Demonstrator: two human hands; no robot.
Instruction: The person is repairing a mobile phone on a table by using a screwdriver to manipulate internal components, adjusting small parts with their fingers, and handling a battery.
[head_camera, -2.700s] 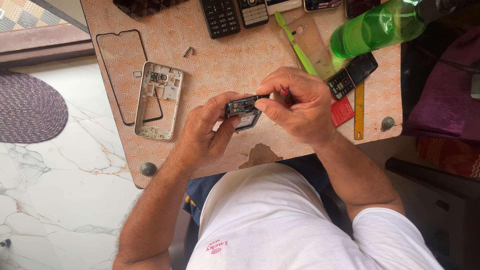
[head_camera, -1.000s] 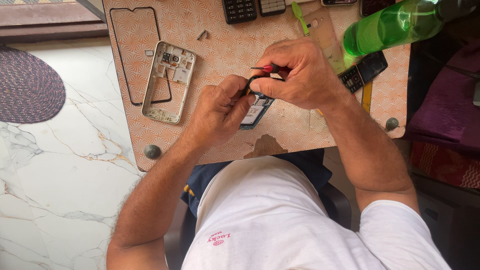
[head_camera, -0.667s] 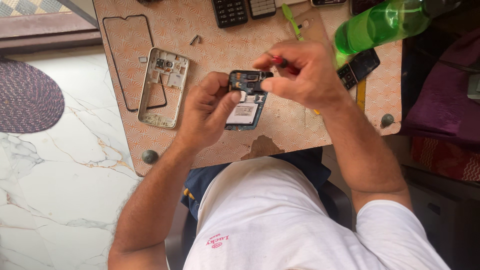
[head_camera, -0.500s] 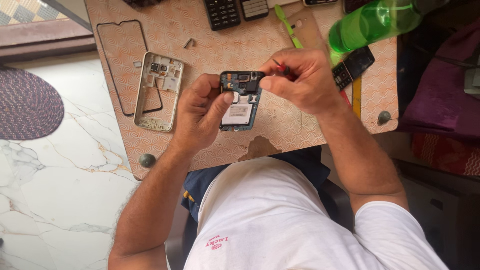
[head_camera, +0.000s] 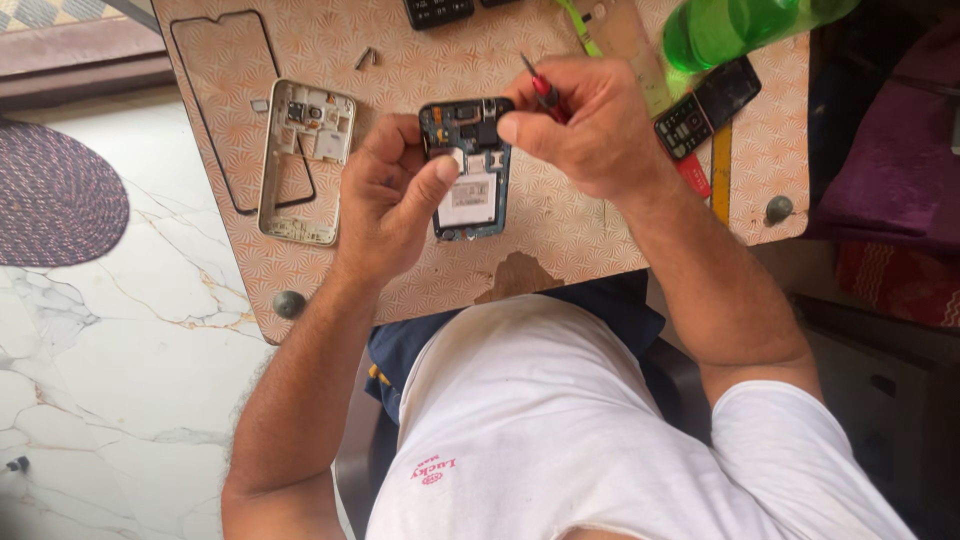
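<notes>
Far left, on the marble floor (head_camera: 120, 330): a round woven mat (head_camera: 55, 195) in dark purple, at 9 o'clock from the tabletop (head_camera: 590, 235).

Tabletop: patterned orange-beige surface with round knobs at its near corners. On its left part lies a thin black phone bezel (head_camera: 205, 110), an open rectangle. Overlapping the bezel's right edge lies a silver phone mid-frame (head_camera: 305, 160), flat, inner side up. Two small grey bits lie at 1 o'clock from the mid-frame, too small to identify.

Left hand (head_camera: 385, 205): fingers closed on the opened phone (head_camera: 467, 168), thumb pressed across its lower left face, other fingers wrapped behind its left edge. The phone sits near the tabletop's centre, circuit board and a white label facing up, long axis pointing to 12 o'clock. Cannot tell whether its lower end rests on the tabletop.

Right hand (head_camera: 590, 125): at 2 o'clock from the phone, fingers closed on a red-handled screwdriver (head_camera: 540, 88); forefinger tip touches the phone's top right corner. The thin metal tip points to 11 o'clock, clear of the phone.

Right of that hand: a black keypad phone (head_camera: 705, 105) lying diagonally, a yellow ruler (head_camera: 721, 175) just beside it, and a green plastic bottle (head_camera: 740, 25) at 12 o'clock from the keypad phone. A green strip (head_camera: 580, 25) and dark keypads (head_camera: 438, 10) lie at the far edge.
</notes>
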